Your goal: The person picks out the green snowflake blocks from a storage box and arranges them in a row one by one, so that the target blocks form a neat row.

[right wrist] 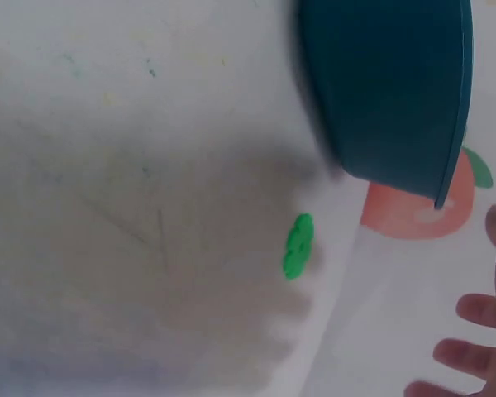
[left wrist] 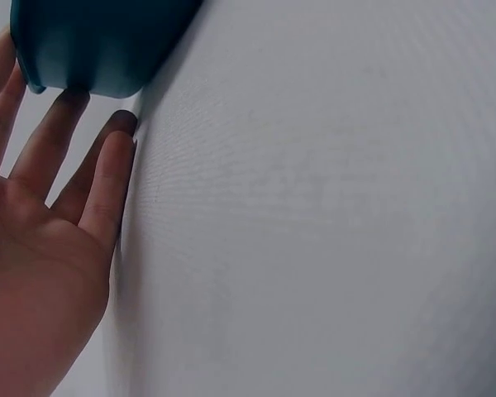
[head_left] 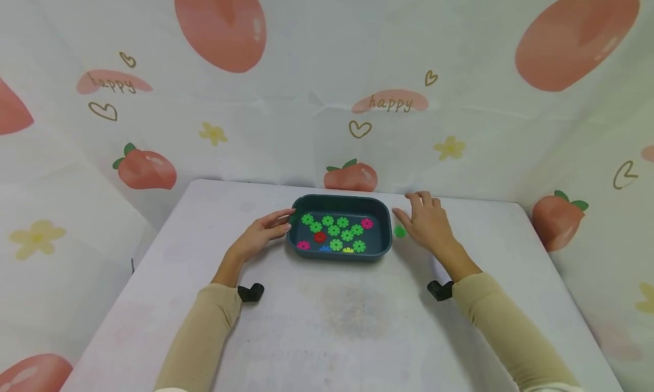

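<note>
Center frame: left hand (head_left: 260, 233), fingers straight, touches tray (head_left: 339, 254) w/ gears; right hand (head_left: 426, 222), fingers spread, hovers by loose green gear (head_left: 400, 231), probably needing a pinch next.

Table (head_left: 327, 324) w/ tray (head_left: 339, 254), green piece (head_left: 400, 231)

Person is wearing long beige/tan sleeves on both arms, plain knit-looking fabric with no print or logo showing, cuffs ending at the wrists. Left hand (head_left: 260, 233) and right hand (head_left: 428, 223) are showing bare: no gloves, rings or watch visible. A small black camera mount is sitting under each wrist at the cuff edge, left wrist mount (head_left: 250, 293) and right wrist mount (head_left: 440, 290), both stubby, matte, rounded. No cables or markings are showing on them.
</note>
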Demonstrator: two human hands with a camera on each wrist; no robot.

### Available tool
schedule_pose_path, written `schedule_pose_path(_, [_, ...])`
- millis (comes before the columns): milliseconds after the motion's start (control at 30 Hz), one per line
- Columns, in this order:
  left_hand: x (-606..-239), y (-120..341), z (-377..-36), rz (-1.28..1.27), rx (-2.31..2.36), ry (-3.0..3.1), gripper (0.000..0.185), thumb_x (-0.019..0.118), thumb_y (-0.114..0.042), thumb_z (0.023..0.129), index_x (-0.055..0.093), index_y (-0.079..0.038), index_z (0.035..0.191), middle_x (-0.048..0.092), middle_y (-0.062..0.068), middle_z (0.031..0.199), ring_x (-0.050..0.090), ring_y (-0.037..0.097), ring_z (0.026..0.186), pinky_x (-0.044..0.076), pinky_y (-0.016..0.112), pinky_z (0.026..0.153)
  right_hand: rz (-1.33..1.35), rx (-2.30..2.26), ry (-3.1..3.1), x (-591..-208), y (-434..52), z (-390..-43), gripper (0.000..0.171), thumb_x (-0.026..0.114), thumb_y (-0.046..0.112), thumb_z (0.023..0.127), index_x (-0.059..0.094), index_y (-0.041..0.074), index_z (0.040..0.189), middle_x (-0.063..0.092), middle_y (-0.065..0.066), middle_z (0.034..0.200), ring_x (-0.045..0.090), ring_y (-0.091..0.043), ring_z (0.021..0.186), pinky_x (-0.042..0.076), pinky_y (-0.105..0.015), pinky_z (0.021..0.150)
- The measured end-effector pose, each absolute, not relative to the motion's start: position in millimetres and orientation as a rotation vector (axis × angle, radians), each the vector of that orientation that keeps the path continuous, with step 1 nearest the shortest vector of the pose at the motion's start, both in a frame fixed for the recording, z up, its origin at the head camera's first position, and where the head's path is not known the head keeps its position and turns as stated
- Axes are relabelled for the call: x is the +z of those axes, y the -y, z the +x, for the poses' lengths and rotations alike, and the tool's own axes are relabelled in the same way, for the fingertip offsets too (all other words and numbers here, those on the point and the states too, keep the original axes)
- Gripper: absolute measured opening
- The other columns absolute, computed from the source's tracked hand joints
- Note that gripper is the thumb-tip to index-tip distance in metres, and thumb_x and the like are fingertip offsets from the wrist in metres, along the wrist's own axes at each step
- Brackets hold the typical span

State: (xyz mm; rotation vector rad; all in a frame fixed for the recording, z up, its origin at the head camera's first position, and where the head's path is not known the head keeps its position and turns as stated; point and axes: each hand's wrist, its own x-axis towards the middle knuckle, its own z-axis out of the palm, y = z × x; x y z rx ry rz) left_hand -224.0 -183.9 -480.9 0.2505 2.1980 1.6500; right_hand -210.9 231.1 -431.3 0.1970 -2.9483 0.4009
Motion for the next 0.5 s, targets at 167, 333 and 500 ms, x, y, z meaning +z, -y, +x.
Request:
schedule_pose_path(167, [-482, 183, -224, 0.252, 1.662, -2.179, 0.053, 0.066, -0.047, 0.086, 0.049, -0.039, 0.136, 0.045, -0.002, 0.148, 0.044, 0.02, 0.136, 0.033, 0.048, 0.115, 0.214, 0.386, 3.017, -429, -227, -211, 0.074, 0.037, 0.063, 0.095, 0.029, 0.013, 0.148, 0.022, -0.022, 0.155, 0.023, -0.051, 0.139, 0.029, -0.07, 0.105])
schedule_pose_path(333, [-483, 184, -225, 0.263, 1.665, -2.179, 0.053, 0.066, -0.047, 0.087, 0.048, -0.04, 0.136, 0.045, -0.002, 0.148, 0.044, 0.02, 0.137, 0.033, 0.048, 0.115, 0.239, 0.321, 3.048, -428, -220, -211, 0.085, 0.029, 0.074, 0.09, 0.014, 0.02, 0.154, 0.007, -0.019, 0.16, 0.005, -0.051, 0.144, 0.012, -0.076, 0.107])
schedule_pose_path(500, [-482, 185, -224, 0.27, 1.667, -2.182, 0.053, 0.065, -0.046, 0.087, 0.048, -0.039, 0.137, 0.044, -0.001, 0.149, 0.043, 0.02, 0.137, 0.033, 0.048, 0.115, 0.312, 0.229, 3.049, -427, -210, -213, 0.088, 0.028, 0.077, 0.088, 0.008, 0.024, 0.155, 0.0, -0.015, 0.162, 0.002, -0.05, 0.146, 0.008, -0.078, 0.107])
